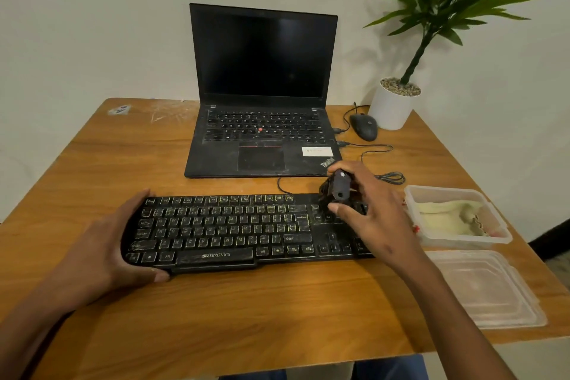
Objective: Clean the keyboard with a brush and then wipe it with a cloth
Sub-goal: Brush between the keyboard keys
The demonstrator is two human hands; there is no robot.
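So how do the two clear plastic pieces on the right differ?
The container stands nearer the laptop and holds a pale cloth; the lid lies at the table's front edge, holding nothing. The container has deep walls; the lid is shallow. Both are clear plastic.

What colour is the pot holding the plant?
White: the pot shows clearly in the head view, at the table's far right corner.
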